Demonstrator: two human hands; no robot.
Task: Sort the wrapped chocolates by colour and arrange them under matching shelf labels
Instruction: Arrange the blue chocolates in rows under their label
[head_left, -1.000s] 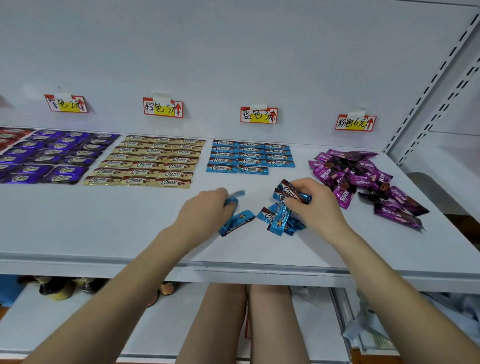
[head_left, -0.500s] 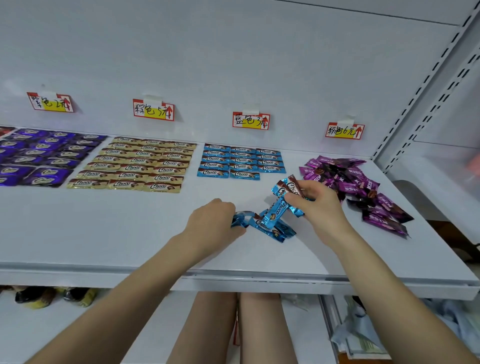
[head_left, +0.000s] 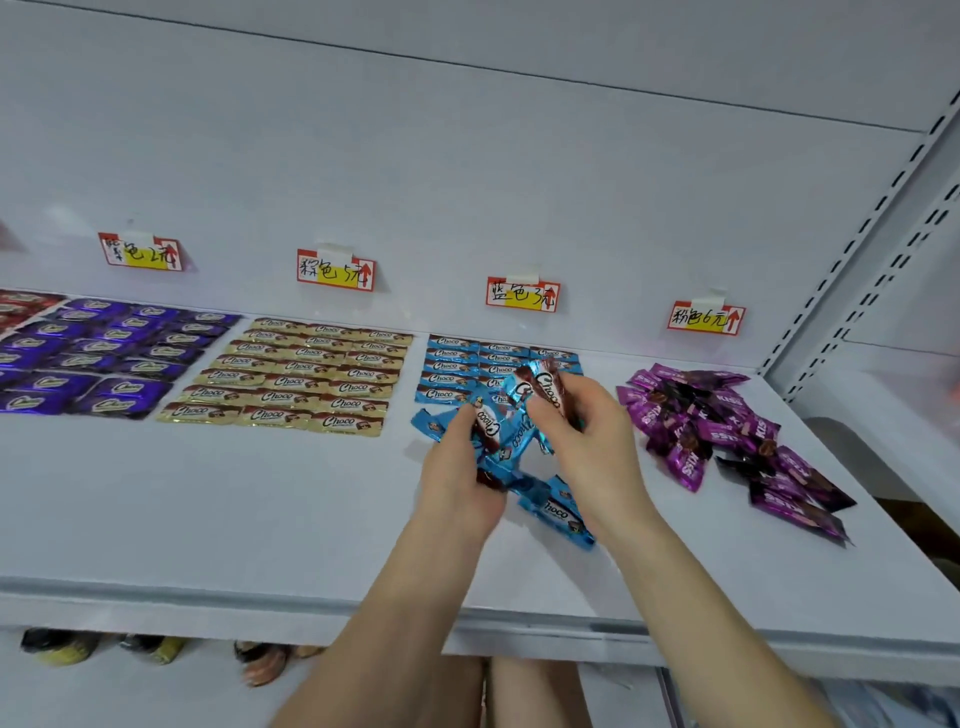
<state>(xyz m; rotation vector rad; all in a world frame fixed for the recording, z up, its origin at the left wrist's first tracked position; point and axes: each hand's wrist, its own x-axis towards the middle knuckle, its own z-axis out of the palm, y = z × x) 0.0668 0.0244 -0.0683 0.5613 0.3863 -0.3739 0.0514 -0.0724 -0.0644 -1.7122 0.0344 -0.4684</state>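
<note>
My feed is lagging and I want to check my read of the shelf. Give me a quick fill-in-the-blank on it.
The held chocolates, gripped by the left hand and the right hand, have ___ wrappers.
The pink pile lies at the ___ end of the shelf.
Between the purple rows and the blue rows lie the ___ rows.
Missing words: blue; right; gold.
</note>
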